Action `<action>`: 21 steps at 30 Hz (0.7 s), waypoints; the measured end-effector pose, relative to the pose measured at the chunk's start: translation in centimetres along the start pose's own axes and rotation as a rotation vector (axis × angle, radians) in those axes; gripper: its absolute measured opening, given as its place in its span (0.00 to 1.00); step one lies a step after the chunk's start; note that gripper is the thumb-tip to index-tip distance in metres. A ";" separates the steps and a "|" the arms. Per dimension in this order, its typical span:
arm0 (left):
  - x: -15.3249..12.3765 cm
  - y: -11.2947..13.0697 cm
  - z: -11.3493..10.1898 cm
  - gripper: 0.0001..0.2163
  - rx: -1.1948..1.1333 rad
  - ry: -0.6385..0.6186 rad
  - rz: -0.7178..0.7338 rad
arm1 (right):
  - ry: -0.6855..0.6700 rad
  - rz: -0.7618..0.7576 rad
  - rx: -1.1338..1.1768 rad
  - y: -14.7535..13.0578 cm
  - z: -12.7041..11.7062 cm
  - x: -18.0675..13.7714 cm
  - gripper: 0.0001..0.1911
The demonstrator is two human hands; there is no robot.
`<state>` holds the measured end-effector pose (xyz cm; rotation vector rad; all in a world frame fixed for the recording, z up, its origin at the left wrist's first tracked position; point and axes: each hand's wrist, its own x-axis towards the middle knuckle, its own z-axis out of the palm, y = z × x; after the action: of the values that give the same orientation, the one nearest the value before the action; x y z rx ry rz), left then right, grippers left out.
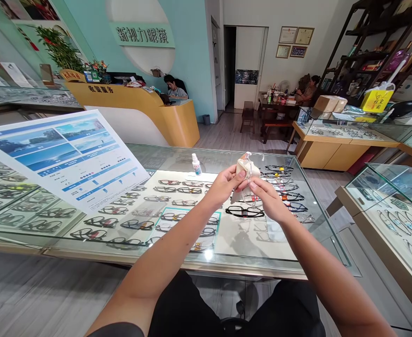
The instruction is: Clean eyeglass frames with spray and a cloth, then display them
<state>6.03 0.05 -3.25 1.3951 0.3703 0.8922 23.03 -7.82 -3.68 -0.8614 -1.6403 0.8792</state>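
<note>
Above the glass counter, my left hand (229, 181) is closed round a cream cloth (247, 167). My right hand (266, 195) pinches a pair of clear-framed eyeglasses (250, 200) right beside it. The cloth covers part of the eyeglasses, and my fingers hide where the two meet. Both hands touch at the fingertips. A white spray bottle (196, 164) stands upright on the counter to the left of my hands. Below them, black-framed eyeglasses (244, 212) lie by the counter's other frames.
Rows of eyeglass frames (137, 224) fill the glass display counter (234, 262). A printed chart (68, 161) stands tilted at the left. More display cases (384, 187) stand at the right. One person sits at the yellow desk (181, 121), another by a dark table (279, 100).
</note>
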 end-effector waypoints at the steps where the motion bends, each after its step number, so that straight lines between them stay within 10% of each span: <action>1: 0.0 0.0 0.0 0.25 0.003 -0.008 0.000 | 0.000 -0.004 0.000 0.0 0.0 0.0 0.22; 21: -0.5 1.6 -1.0 0.18 0.031 -0.088 0.003 | -0.099 0.077 0.183 0.2 -0.2 0.4 0.23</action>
<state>4.53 0.25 -2.08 1.4590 0.3161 0.8276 23.20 -7.37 -3.63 -0.7678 -1.5906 1.1228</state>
